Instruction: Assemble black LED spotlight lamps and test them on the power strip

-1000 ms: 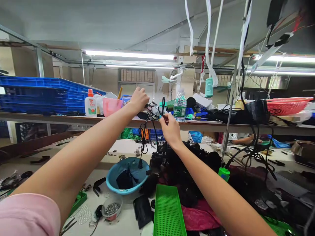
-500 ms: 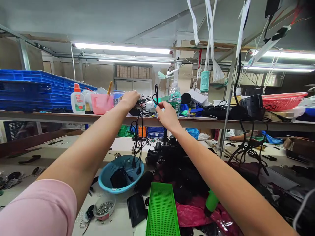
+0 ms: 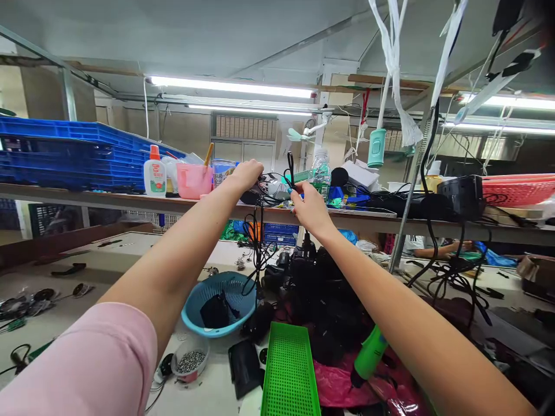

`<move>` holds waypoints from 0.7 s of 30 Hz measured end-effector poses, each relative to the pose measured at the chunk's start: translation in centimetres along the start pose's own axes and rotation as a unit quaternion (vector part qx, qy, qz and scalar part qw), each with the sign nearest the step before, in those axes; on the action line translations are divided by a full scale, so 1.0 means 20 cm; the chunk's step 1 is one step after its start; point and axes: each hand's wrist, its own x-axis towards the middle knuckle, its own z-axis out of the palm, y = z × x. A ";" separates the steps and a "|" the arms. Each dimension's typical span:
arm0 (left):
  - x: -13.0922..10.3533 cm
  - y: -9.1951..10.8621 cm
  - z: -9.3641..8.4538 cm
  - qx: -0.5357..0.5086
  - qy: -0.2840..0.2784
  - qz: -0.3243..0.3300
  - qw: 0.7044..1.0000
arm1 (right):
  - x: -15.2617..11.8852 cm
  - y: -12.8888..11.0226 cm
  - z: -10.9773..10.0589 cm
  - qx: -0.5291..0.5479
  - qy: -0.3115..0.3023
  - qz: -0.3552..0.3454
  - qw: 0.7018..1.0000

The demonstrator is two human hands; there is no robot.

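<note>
My right hand (image 3: 313, 209) is closed at the front edge of the raised shelf. Between its thumb and fingers it pinches a black cable (image 3: 289, 164), whose bent loop sticks up above the hand. To its left, my left hand (image 3: 249, 174) reaches over a tangle of black cables (image 3: 269, 199) on the shelf, with its fingers curled down. Its fingertips are mostly hidden, so what they grip cannot be made out. More black cords (image 3: 259, 240) hang from the shelf edge below my hands, over a blue basket (image 3: 191, 320) with a dark piece in it.
The shelf (image 3: 199, 207) bears blue crates (image 3: 73, 153), a glue bottle (image 3: 155, 173), a pink cup (image 3: 193, 182) and a plastic bottle (image 3: 321, 170). Below lie a green tray (image 3: 289, 370), a tub of screws (image 3: 191, 363) and dark parts (image 3: 325, 294). A green power screwdriver (image 3: 368, 355) hangs near my right forearm.
The view has turned slightly left, so most things sit farther right. The cords hanging over the blue basket have shifted, and their plugs no longer show inside it. My right hand still pinches the cable.
</note>
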 end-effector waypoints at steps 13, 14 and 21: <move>-0.08 0.10 -0.30 -0.036 0.111 0.092 0.989 | 0.00 -0.06 -0.16 -0.003 0.108 -0.062 0.992; -0.10 0.12 -0.36 -0.044 0.130 0.113 0.984 | -0.02 -0.07 -0.19 0.005 0.120 -0.070 0.990; -0.77 0.16 -0.56 -0.053 0.062 0.168 0.982 | -0.59 -0.31 -0.35 0.056 0.073 0.020 0.996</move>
